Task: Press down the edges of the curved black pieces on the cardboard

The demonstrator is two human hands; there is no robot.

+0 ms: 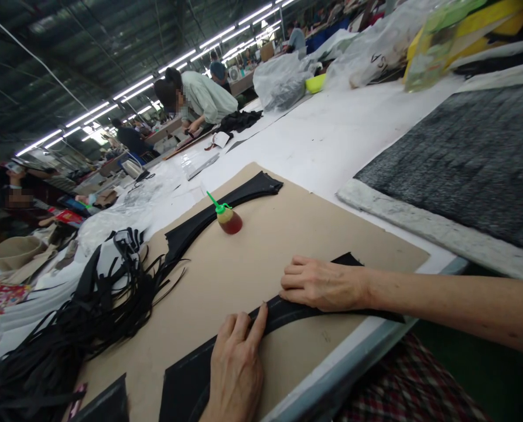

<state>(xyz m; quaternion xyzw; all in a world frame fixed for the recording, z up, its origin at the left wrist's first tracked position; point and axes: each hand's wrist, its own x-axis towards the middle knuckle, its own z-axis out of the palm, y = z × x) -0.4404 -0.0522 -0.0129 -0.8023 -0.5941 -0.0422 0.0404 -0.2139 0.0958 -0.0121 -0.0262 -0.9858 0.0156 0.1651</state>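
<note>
A curved black fabric piece (287, 316) lies along the near edge of a tan board (353, 234). Across its middle rests my left hand (239, 363), palm down, the index finger stretched out along the strip and the fingers a little apart. Further right, my right hand (318, 284) presses on the same piece with fingers bent and held together; its thumb is hidden. Behind them stands a small squeeze bottle (230, 221) with a green spout and reddish-brown liquid. A second stack of curved black pieces (217, 214) lies beyond it.
A tangle of black strips (98, 310) spills over the board's left side. At the right lies a dark grey textured sheet (463, 158) on a pale slab. Plastic bags (283, 82) sit at the back, where a co-worker (204, 97) bends over the table.
</note>
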